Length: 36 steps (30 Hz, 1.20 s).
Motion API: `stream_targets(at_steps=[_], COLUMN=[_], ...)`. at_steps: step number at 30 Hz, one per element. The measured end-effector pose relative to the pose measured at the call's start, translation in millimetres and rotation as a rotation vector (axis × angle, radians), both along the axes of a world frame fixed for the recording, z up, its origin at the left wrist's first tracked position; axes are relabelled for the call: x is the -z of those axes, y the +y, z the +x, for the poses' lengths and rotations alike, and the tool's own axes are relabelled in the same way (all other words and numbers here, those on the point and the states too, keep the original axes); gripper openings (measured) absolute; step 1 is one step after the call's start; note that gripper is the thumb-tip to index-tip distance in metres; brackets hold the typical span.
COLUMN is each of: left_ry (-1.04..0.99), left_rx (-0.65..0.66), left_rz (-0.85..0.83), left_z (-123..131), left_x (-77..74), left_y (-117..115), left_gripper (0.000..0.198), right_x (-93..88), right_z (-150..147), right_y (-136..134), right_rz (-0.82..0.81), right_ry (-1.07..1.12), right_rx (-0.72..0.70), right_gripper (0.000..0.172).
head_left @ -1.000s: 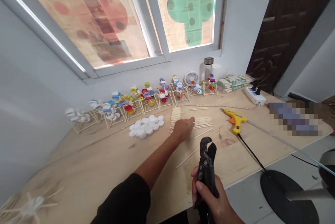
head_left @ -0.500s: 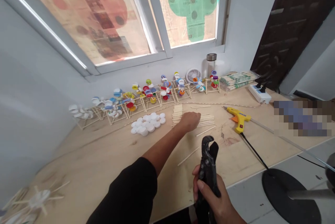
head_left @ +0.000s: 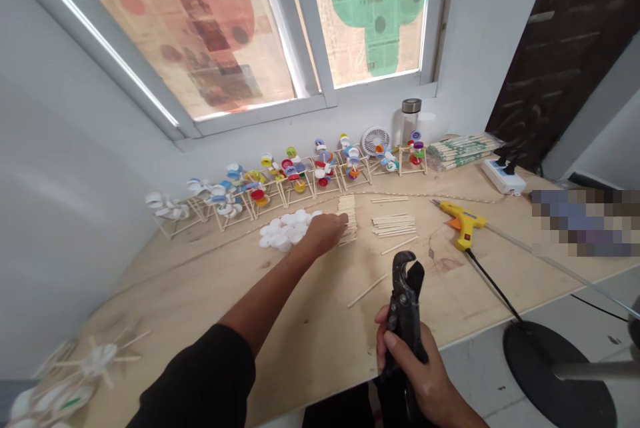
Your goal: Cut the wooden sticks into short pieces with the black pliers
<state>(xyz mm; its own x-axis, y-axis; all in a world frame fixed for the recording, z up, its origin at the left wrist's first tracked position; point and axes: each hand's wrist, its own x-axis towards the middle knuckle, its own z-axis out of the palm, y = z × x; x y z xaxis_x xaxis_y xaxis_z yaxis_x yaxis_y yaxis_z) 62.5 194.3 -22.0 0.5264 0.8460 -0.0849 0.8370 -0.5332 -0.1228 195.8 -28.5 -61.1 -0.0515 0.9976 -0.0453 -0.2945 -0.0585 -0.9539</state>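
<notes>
Glue gun [head_left: 463, 225] (yellow) lies near craft sticks [head_left: 393, 225].

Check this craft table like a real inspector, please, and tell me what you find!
Surface: pale plywood tabletop, with some scuffs and marks.
Job's things: white bottle caps, stack of wooden sticks, yellow hot glue gun.
Clutter: loose wooden sticks; row of colourful cap-and-stick models along the wall.
Grippers: left hand over the caps' edge, beside the stack; right hand gripping black cutting pliers.
Cables: black glue-gun cord running off the table edge; white power strip.
Surroundings: paper-covered window, dark wooden door, small white fan.
</notes>
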Motion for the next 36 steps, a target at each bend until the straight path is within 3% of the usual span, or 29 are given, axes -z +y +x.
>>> stream_targets(at_steps=[8, 14, 18, 28, 31, 36], left_ry=[-0.061, -0.166, -0.232, -0.264, -0.473, -0.96], left_rx=[-0.042, 0.008, 0.112, 0.121, 0.097, 0.045], left_rz=[0.018, -0.061, -0.227, -0.317, -0.39, -0.742], left_z=[-13, -17, -10, -10, -23, -37], left_x=[1.4, 10.7, 19.8, 14.6, 7.8, 1.4], left_y=[-12, -65, -94, -101, -106, -135], left_gripper=[0.021, 0.023, 0.021, 0.011, 0.013, 0.02], right_x=[5.6, 1.5, 0.4, 3.0, 3.4, 1.6], right_z=[-1, 1, 1, -1, -2, -7], right_y=[-1, -1, 0, 0, -1, 1], right_rz=[0.023, 0.053, 0.049, 0.03, 0.038, -0.016], right_ry=[0.013, -0.014, -0.017, 0.019, 0.015, 0.013], right_rx=[0.02, 0.018, 0.016, 0.035, 0.042, 0.138], right_gripper=[0.028, 0.028, 0.028, 0.03, 0.03, 0.033])
